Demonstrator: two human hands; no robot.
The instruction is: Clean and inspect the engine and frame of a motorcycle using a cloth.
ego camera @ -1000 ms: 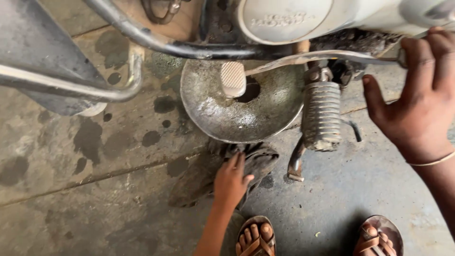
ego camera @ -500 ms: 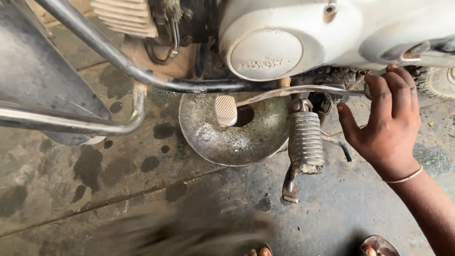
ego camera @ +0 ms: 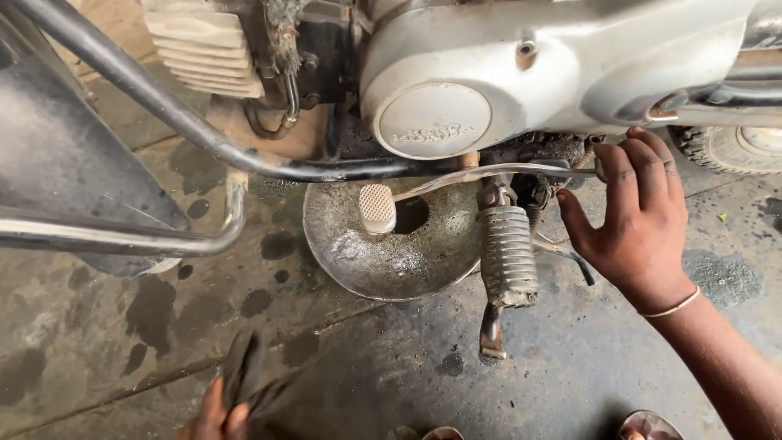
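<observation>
At bottom left of frame, left hand (ego camera: pixel 218 414) clenched around dark rag (ego camera: pixel 244 376). Mid-right, right hand (ego camera: pixel 639 220) open, fingertips touching thin metal rod (ego camera: pixel 497 171) under engine cover (ego camera: pixel 521 73). Centre, round metal pan (ego camera: pixel 387 244) holding oily film beneath foot pedal (ego camera: pixel 377 208).

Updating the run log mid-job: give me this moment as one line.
left hand: holds dark rag above floor | right hand: open, fingertips at brake pedal rod | metal pan: under engine
</observation>
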